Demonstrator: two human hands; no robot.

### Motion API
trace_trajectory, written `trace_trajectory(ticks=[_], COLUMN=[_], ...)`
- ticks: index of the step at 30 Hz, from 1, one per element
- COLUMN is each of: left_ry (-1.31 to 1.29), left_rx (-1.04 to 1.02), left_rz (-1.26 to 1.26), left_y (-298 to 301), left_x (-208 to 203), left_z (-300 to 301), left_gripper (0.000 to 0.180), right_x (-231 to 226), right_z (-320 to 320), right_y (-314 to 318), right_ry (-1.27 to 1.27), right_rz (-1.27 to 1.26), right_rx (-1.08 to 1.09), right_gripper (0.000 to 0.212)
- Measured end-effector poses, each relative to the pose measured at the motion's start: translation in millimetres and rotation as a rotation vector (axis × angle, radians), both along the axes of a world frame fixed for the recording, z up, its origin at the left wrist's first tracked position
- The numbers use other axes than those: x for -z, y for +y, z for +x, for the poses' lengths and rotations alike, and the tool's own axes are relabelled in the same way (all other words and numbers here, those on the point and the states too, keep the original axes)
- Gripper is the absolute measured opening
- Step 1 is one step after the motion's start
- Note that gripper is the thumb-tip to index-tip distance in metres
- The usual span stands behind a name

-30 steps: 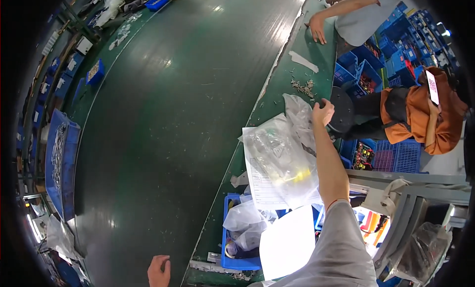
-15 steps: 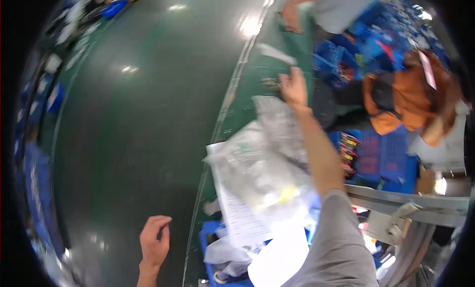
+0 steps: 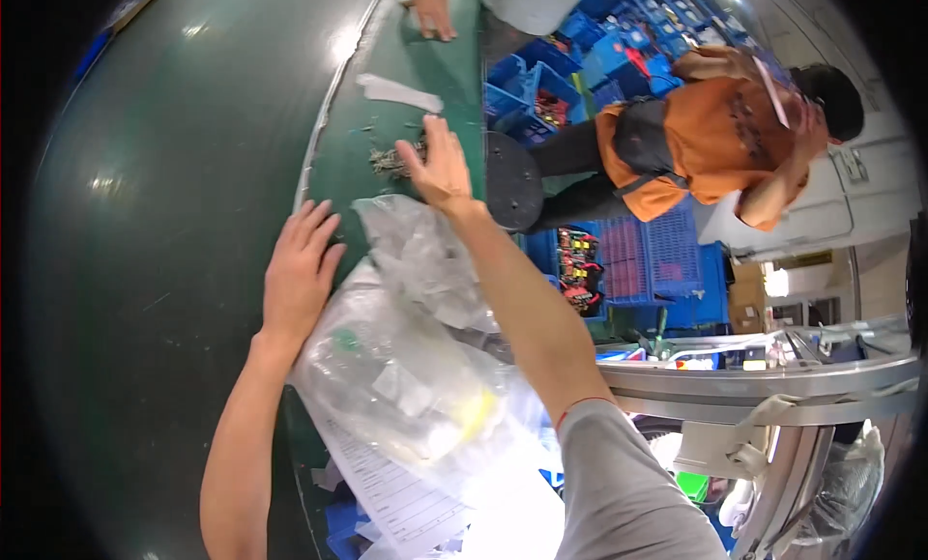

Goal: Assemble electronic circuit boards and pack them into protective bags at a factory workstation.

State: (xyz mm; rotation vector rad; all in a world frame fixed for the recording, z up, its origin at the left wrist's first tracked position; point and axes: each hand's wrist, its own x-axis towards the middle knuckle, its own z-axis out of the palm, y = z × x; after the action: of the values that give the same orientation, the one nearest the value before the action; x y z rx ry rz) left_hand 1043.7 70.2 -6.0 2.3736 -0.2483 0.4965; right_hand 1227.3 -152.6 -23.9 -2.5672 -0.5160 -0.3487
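Observation:
My right hand (image 3: 443,173) lies flat on the green work surface (image 3: 338,140), its fingers stretched out. Just left of its thumb is a pile of small metal pieces (image 3: 389,161), too small to name. My left hand (image 3: 298,278) is open too, fingers extended, beside the left edge of a clear plastic bag (image 3: 367,333); whether it touches the bag I cannot tell. A more crumpled bag (image 3: 425,256) sits under my right forearm. Printed paper sheets (image 3: 372,483) stick out beneath the bags. Beyond the pile lies a whitish strip (image 3: 398,93).
Another person's hand (image 3: 432,9) rests on the surface at the far end. A person in an orange shirt (image 3: 710,144) is at the right, by a round black stool (image 3: 514,181). Blue crates (image 3: 551,91) hold parts. A metal rail (image 3: 754,381) runs at lower right.
My left hand has come forward from the lower left to beside the bag. My right hand stays by the metal pieces. The whole view has swung to the right.

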Motion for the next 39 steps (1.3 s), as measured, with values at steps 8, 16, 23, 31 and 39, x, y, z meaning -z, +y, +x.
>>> trace_trajectory(ticks=[8,16,23,31,39], left_ry=[-0.049,-0.031,-0.022,-0.038,-0.075], left_rx=[-0.048,-0.209,-0.253,-0.282,-0.309], left_rz=[-0.004,-0.06,-0.069,0.018,0.118], left_y=[-9.8,-26.6,-33.0,-22.2,-32.6], left_x=[12.5,5.7,8.0,21.8,21.7], left_z=[6.9,31.5,52.8,54.6,63.7], left_gripper=[0.03,0.021,0.027,0.04,0.044], right_x=[3.8,-2.1,-8.4,-1.9,3.8], right_z=[3.7,8.6,24.5,7.4,52.9], right_y=[-2.9,14.6,41.8,48.9,-3.3], right_ry=[0.05,0.033,-0.01,0.193,0.012], right_rz=[0.003,-0.027,0.021,0.2,0.054], right_rx=[-0.065,-0.148,-0.268,-0.407,-0.163], right_gripper=[0.074,0.075,0.067,0.044,0.047])
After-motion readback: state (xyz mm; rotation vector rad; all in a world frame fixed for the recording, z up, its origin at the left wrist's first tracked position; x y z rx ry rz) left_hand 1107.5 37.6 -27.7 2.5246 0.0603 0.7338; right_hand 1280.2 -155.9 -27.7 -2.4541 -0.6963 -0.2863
